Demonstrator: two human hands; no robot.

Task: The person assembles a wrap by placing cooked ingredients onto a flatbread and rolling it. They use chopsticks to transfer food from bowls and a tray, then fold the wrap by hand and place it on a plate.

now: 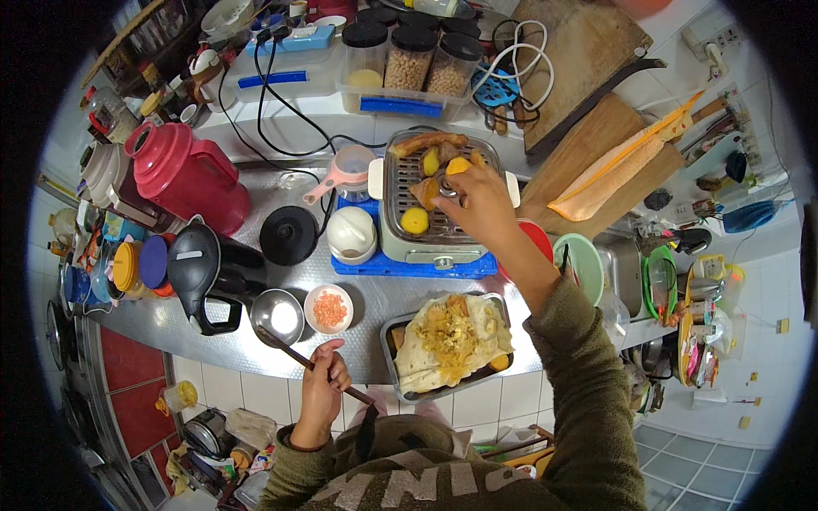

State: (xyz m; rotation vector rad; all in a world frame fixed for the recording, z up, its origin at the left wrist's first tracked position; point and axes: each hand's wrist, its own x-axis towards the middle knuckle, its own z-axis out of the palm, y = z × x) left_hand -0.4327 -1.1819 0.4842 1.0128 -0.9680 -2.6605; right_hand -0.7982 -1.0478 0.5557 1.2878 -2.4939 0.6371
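My right hand (481, 203) reaches over the pale rectangular electric cooker (439, 252), its fingers closed around a small shiny knob at the middle of what looks like a clear lid. Browned chunks and yellow rounds (415, 221) show over a slotted rack there. In my left hand (324, 385) is a dark wooden spoon (294, 354), its far end at the rim of a steel bowl (279, 313). Between my arms, a metal tray (389, 364) at the counter's front edge holds a pale folded sheet topped with yellow shredded food (456, 328).
A white bowl of pink pieces (329, 310), a white egg-shaped appliance (351, 232) and a black kettle (213, 272) stand left of the cooker. Farther left is a red jug (183, 179). Green bowls (579, 262) and a sink (620, 268) lie right. Black cords cross behind.
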